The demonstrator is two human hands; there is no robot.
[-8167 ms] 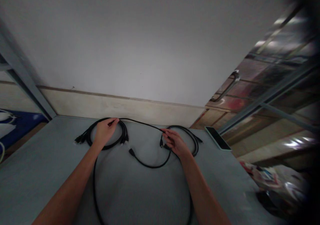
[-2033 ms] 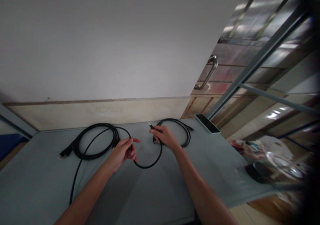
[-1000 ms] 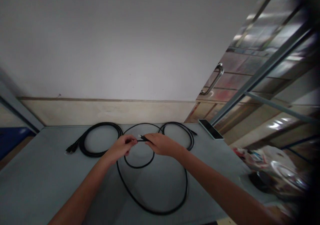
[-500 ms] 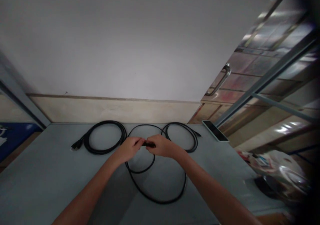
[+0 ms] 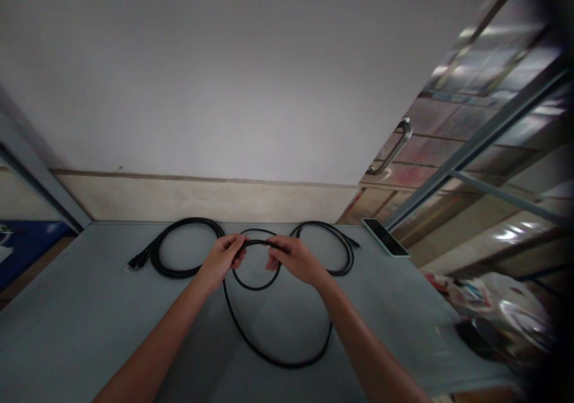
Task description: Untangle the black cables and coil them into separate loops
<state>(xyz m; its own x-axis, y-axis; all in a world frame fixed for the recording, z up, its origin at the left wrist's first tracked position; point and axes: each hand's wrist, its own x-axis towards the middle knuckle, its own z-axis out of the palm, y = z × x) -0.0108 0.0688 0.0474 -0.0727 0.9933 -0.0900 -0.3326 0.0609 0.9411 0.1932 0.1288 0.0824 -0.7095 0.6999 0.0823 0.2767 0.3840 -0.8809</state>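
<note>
A long black cable (image 5: 287, 365) runs in loops over the grey table. My left hand (image 5: 225, 256) pinches one stretch of it between thumb and fingers, and my right hand (image 5: 290, 256) grips the same stretch a short way to the right. Between the hands the strands arch upward in a small bend. Beneath them hangs or lies a smaller loop; which, I cannot tell. To the left sits a wound coil of black cable (image 5: 156, 259) with a connector (image 5: 137, 262) at its outer end. At the right is another coil (image 5: 351, 253) with a thin plug end (image 5: 356, 243).
A phone-like slab with a dark face (image 5: 385, 237) lies near the table's (image 5: 89, 307) back right corner. Behind stands a pale wall (image 5: 224, 92). Metal frame posts rise on both sides. Plastic bags (image 5: 511, 292) and clutter stand beyond the right edge.
My hands have moved apart and slightly up, so a bent stretch of cable now shows between them. The smaller loop below has risen and tightened. Both side coils stay put.
</note>
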